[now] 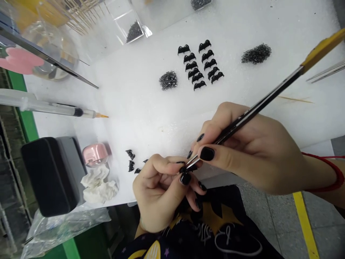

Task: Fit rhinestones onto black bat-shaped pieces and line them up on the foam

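Note:
My left hand [159, 196] is closed in a pinch on a small black part [192, 167], mostly hidden by the fingertips. Held in my right hand [261, 154] is a long pair of dark tweezers [277, 88] with a yellow rear end; their tips meet the part at the left fingertips. Beyond the hands, two columns of small black double-humped parts [191, 66] lie on the white work surface [129, 93]. On either side of them is a heap of tiny black pieces [168, 80]. A few more black parts [130, 166] lie left of my left hand.
At the left are a syringe [61, 109] with an orange tip, a black box [50, 176], a pink case [95, 154] and crumpled tissue [99, 189]. Metal tweezers [54, 61] jut in from upper left. A clear box [134, 31] holds black bits.

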A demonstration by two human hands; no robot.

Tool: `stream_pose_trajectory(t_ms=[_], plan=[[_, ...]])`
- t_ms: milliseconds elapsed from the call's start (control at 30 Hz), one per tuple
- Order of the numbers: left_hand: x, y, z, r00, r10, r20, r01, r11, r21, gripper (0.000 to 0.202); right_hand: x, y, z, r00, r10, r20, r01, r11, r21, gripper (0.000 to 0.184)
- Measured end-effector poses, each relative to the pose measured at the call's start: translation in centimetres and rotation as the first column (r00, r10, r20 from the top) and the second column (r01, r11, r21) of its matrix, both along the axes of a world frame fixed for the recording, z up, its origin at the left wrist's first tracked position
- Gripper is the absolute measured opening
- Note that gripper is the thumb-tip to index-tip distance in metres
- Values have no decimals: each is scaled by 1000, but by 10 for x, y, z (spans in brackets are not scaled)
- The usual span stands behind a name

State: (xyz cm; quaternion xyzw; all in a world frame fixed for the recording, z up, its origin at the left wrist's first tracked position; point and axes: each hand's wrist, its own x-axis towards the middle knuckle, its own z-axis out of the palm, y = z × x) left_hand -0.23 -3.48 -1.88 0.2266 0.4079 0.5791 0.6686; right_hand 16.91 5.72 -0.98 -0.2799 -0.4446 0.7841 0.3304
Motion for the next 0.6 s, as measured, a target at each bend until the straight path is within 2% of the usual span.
stream_pose_trajectory(t_ms=[267, 600], plan=[[-2, 1, -4, 1000, -10, -11, 10, 999, 31, 15, 0, 1, 2, 1000, 0, -23, 0, 1000, -12, 14], [-2, 3, -2, 998, 3, -58, -2, 1000, 25, 14, -3, 0, 0, 1000, 0, -15, 0, 1000, -13, 12]])
